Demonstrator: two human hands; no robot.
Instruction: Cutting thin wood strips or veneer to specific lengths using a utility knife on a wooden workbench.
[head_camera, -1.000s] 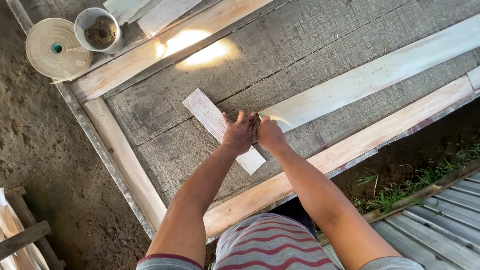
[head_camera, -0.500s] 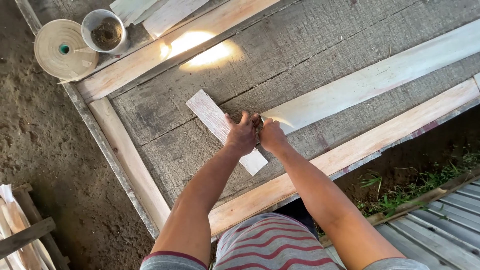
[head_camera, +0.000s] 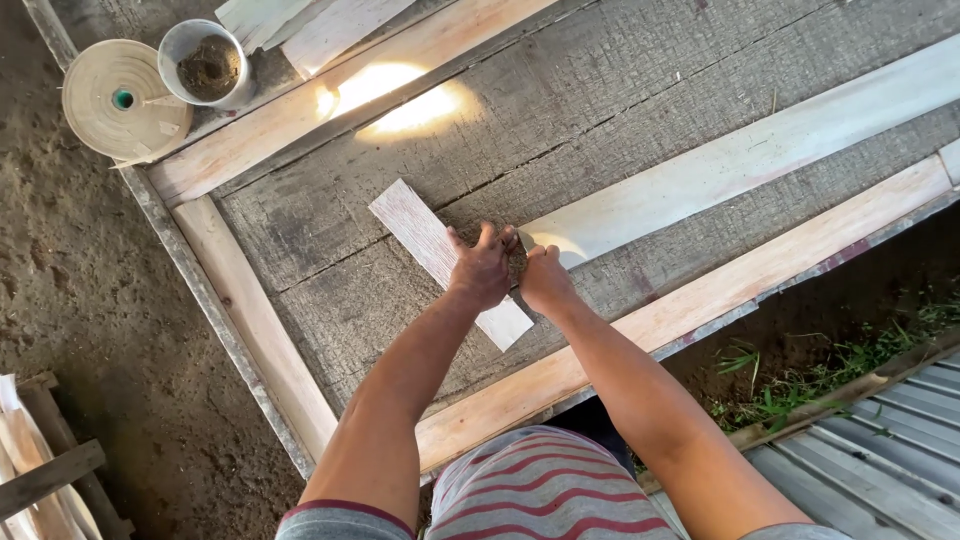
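Seemingly, the short pale slat (head_camera: 432, 250), laid on the grey boards (head_camera: 640, 100), was pressed flat by the left hand (head_camera: 482, 268); the right hand (head_camera: 543, 280) was curled beside it, its hold undiscernible. Fingers could be pinched if the slat slid.

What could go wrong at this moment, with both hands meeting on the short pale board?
The short pale board lies loose and askew on the grey panel; pressure from the left hand may skid it. The right hand works at the long strip's end, where rough wood could splinter fingers. What sits between the hands is hidden.
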